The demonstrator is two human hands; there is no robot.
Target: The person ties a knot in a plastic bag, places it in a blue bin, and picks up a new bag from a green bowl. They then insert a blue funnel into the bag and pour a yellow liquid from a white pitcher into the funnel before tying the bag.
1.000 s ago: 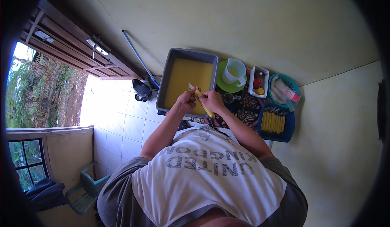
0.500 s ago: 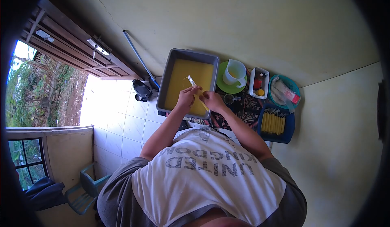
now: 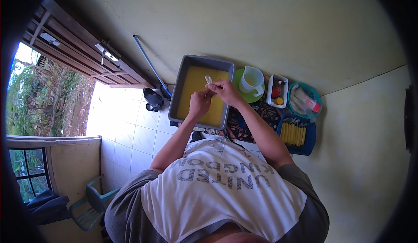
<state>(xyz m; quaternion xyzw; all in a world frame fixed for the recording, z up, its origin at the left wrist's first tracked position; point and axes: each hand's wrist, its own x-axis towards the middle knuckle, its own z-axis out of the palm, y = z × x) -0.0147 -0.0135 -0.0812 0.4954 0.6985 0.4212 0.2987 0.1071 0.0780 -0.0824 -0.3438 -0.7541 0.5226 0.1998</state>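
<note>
Over the grey basin [image 3: 173,108] of yellow liquid [image 3: 220,111], both hands meet at a narrow clear plastic bag [image 3: 208,79]. Its whitish upper end sticks up past my fingers. My left hand [image 3: 200,103] is closed around the bag lower down. The fingers of my right hand [image 3: 225,91] pinch it near the top, touching the left hand. The body of the bag is mostly hidden by the hands.
Right of the basin, a clear jug [image 3: 251,81] stands on a green plate [image 3: 238,78]. Beyond are a white box with small bottles [image 3: 271,96], a teal basin with plastic packets [image 3: 318,96] and a blue tray [image 3: 310,134] holding several filled yellow tubes [image 3: 292,132].
My right hand has moved up and left, from the lower part of the yellow-filled bag to its top end. My left hand has stayed nearly in place.
</note>
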